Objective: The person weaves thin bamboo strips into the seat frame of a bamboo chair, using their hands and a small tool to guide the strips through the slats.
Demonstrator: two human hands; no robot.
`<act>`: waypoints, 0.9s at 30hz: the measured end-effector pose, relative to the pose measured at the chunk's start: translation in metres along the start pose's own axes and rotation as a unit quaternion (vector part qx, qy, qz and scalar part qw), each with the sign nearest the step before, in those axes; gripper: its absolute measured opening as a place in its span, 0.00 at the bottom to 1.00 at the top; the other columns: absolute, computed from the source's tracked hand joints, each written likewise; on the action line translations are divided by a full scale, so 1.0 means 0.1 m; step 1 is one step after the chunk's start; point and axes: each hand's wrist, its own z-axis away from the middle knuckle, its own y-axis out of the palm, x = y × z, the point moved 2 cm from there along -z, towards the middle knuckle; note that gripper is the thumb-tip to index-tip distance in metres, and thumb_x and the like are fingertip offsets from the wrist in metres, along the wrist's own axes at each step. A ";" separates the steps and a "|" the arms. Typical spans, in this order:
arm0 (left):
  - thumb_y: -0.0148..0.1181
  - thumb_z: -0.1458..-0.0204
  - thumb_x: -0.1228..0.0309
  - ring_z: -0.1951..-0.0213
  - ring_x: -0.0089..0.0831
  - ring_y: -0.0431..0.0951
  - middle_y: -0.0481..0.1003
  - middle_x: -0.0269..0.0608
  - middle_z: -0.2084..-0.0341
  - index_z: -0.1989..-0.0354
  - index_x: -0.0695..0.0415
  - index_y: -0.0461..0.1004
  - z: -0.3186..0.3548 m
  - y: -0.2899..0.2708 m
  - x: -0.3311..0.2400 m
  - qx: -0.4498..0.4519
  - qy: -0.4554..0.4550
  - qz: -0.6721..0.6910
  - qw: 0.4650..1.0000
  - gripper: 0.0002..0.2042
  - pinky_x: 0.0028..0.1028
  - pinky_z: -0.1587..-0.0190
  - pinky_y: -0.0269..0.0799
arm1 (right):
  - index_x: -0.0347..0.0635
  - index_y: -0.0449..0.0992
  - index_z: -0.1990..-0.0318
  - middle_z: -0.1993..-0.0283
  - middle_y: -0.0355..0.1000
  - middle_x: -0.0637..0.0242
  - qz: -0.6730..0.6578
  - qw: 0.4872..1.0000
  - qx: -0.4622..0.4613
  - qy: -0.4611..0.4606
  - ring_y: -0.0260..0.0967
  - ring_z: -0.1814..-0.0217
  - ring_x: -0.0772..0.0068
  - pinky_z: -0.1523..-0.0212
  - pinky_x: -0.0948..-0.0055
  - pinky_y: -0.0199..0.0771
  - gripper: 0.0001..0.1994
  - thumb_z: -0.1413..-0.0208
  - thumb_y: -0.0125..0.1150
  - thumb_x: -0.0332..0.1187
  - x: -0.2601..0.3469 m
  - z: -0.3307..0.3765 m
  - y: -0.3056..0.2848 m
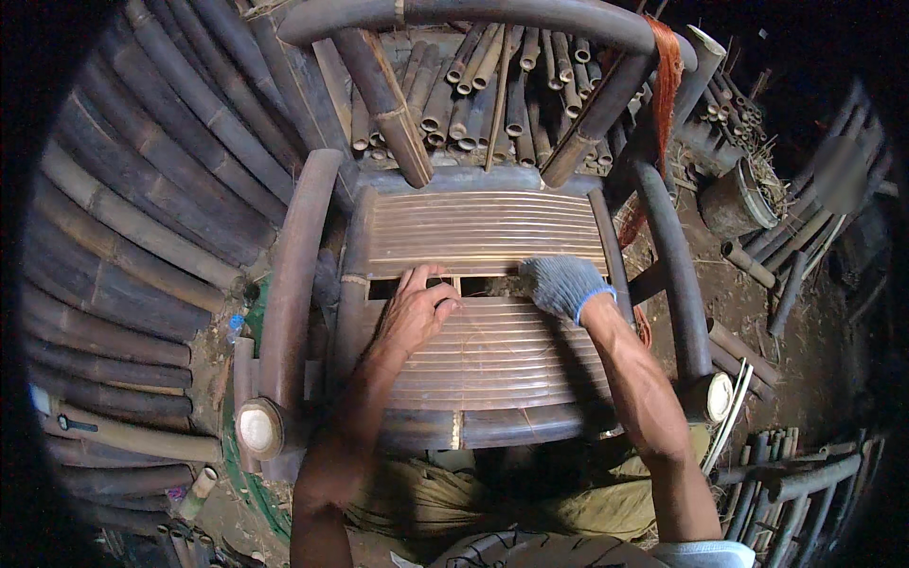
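A dark bamboo armchair [511, 428] stands before me, its seat made of narrow bamboo slats [488, 227]. Across the middle of the seat runs a gap [481, 286], with slats behind and in front of it. My bare left hand [417, 308] rests at the gap's left part, fingers bent over it and thumb apart; I see nothing held. My right hand [563, 286], in a grey knitted glove with a blue cuff, lies over the gap's right end. Its fingertips point down and are hidden, so whether they grip a slat does not show.
Thick bamboo poles [142, 189] line the left side. Behind the chair lie stacked cut bamboo tubes [473, 95]. Orange strands [667, 80] hang from the back's right end. A bucket [737, 204] stands at right, near loose bamboo pieces. Green strapping [251, 473] lies at lower left.
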 end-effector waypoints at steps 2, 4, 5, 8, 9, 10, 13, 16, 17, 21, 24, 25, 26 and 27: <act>0.65 0.49 0.69 0.41 0.47 0.65 0.68 0.44 0.44 0.63 0.49 0.81 0.00 0.00 0.01 0.008 -0.004 0.011 1.000 0.06 0.41 0.40 0.65 | 0.43 0.81 0.61 0.63 0.78 0.47 0.037 0.998 0.039 -0.023 0.77 0.59 0.43 0.58 0.52 0.77 0.12 0.50 0.56 0.35 0.02 -0.11 -0.02; 0.65 0.49 0.69 0.41 0.48 0.65 0.68 0.44 0.44 0.63 0.49 0.81 0.00 -0.02 0.01 0.009 -0.002 0.016 1.000 0.06 0.41 0.40 0.65 | 0.43 0.82 0.62 0.60 0.79 0.48 0.052 0.996 0.072 -0.026 0.77 0.56 0.45 0.56 0.52 0.78 0.12 0.49 0.56 0.36 0.09 -0.13 -0.03; 0.65 0.49 0.70 0.41 0.48 0.65 0.68 0.44 0.44 0.63 0.49 0.81 0.00 -0.03 0.01 0.007 -0.003 0.018 1.000 0.06 0.41 0.40 0.65 | 0.43 0.82 0.61 0.59 0.79 0.49 0.063 0.995 0.078 -0.028 0.77 0.55 0.45 0.56 0.52 0.77 0.12 0.48 0.55 0.37 0.13 -0.11 -0.02; 0.65 0.49 0.69 0.39 0.49 0.65 0.67 0.47 0.42 0.62 0.50 0.81 -0.01 -0.04 0.00 0.018 -0.005 0.020 1.000 0.06 0.42 0.38 0.63 | 0.45 0.83 0.60 0.56 0.79 0.51 0.090 0.990 0.106 -0.022 0.77 0.53 0.47 0.55 0.52 0.77 0.13 0.45 0.54 0.38 0.14 -0.05 0.03; 0.65 0.48 0.69 0.39 0.49 0.64 0.66 0.48 0.42 0.62 0.50 0.81 -0.01 -0.04 0.00 0.025 -0.002 0.018 1.000 0.06 0.42 0.38 0.63 | 0.45 0.83 0.60 0.57 0.79 0.50 0.089 0.989 0.108 -0.038 0.78 0.54 0.46 0.56 0.53 0.78 0.13 0.46 0.54 0.37 0.12 -0.04 0.05; 0.64 0.48 0.69 0.39 0.49 0.64 0.66 0.49 0.42 0.62 0.50 0.81 -0.01 -0.04 -0.01 0.026 -0.006 0.024 0.999 0.06 0.43 0.38 0.62 | 0.44 0.82 0.60 0.58 0.79 0.50 0.091 0.988 0.110 -0.057 0.78 0.55 0.46 0.56 0.53 0.78 0.13 0.47 0.55 0.37 0.08 -0.04 0.07; 0.64 0.48 0.70 0.38 0.50 0.63 0.65 0.50 0.41 0.62 0.51 0.81 -0.01 -0.05 -0.03 0.028 -0.008 0.036 0.999 0.07 0.43 0.36 0.61 | 0.42 0.82 0.60 0.60 0.79 0.49 0.043 0.993 0.069 -0.083 0.78 0.56 0.45 0.59 0.56 0.78 0.13 0.49 0.56 0.35 -0.08 -0.03 0.02; 0.64 0.49 0.70 0.37 0.51 0.62 0.64 0.52 0.39 0.63 0.52 0.81 0.00 -0.07 -0.05 0.010 -0.010 0.035 0.999 0.06 0.43 0.36 0.60 | 0.38 0.80 0.60 0.63 0.79 0.47 0.055 0.990 0.107 -0.073 0.78 0.60 0.45 0.61 0.58 0.78 0.13 0.53 0.55 0.32 -0.27 0.26 -0.27; 0.64 0.50 0.70 0.37 0.51 0.62 0.64 0.51 0.39 0.64 0.52 0.82 0.00 -0.07 -0.06 0.001 -0.010 0.030 0.999 0.06 0.42 0.36 0.61 | 0.36 0.78 0.60 0.65 0.78 0.49 -0.002 0.980 0.121 -0.159 0.78 0.63 0.48 0.62 0.59 0.78 0.14 0.53 0.55 0.31 -0.32 0.44 -0.45; 0.64 0.51 0.70 0.38 0.50 0.63 0.63 0.49 0.39 0.65 0.52 0.81 0.01 -0.09 -0.14 -0.008 0.033 0.014 0.999 0.05 0.43 0.36 0.60 | 0.30 0.76 0.65 0.73 0.76 0.61 -0.499 0.854 0.132 0.060 0.73 0.76 0.68 0.72 0.69 0.75 0.12 0.55 0.58 0.30 -1.02 1.85 -1.30; 0.64 0.51 0.70 0.40 0.47 0.65 0.66 0.47 0.41 0.65 0.52 0.81 0.02 -0.09 -0.26 0.013 0.079 0.010 0.997 0.05 0.44 0.36 0.59 | 0.37 0.75 0.59 0.76 0.69 0.70 -0.619 0.742 -0.217 0.139 0.63 0.81 0.77 0.81 0.77 0.63 0.13 0.44 0.55 0.38 -1.90 3.32 -1.63; 0.64 0.51 0.70 0.41 0.46 0.66 0.67 0.46 0.43 0.65 0.53 0.81 0.03 -0.09 -0.31 0.024 0.096 0.007 0.995 0.05 0.44 0.36 0.59 | 0.39 0.74 0.57 0.76 0.67 0.73 -0.618 0.706 -0.323 0.124 0.59 0.83 0.81 0.84 0.79 0.59 0.14 0.41 0.54 0.40 -2.23 3.78 -1.67; 0.64 0.51 0.70 0.42 0.45 0.67 0.68 0.44 0.45 0.65 0.53 0.80 0.04 -0.08 -0.39 0.041 0.113 0.003 0.993 0.06 0.44 0.36 0.59 | 0.42 0.74 0.55 0.77 0.65 0.76 -0.585 0.655 -0.458 0.135 0.56 0.84 0.84 0.88 0.82 0.54 0.14 0.37 0.53 0.43 -2.52 4.21 -1.64; 0.63 0.51 0.71 0.43 0.44 0.67 0.69 0.43 0.47 0.64 0.53 0.80 0.08 -0.07 -0.48 0.058 0.129 -0.002 0.990 0.06 0.44 0.36 0.59 | 0.44 0.74 0.48 0.72 0.66 0.77 -0.656 0.653 -0.378 -0.002 0.57 0.79 0.85 0.83 0.82 0.58 0.17 0.39 0.58 0.42 -2.78 4.42 -1.74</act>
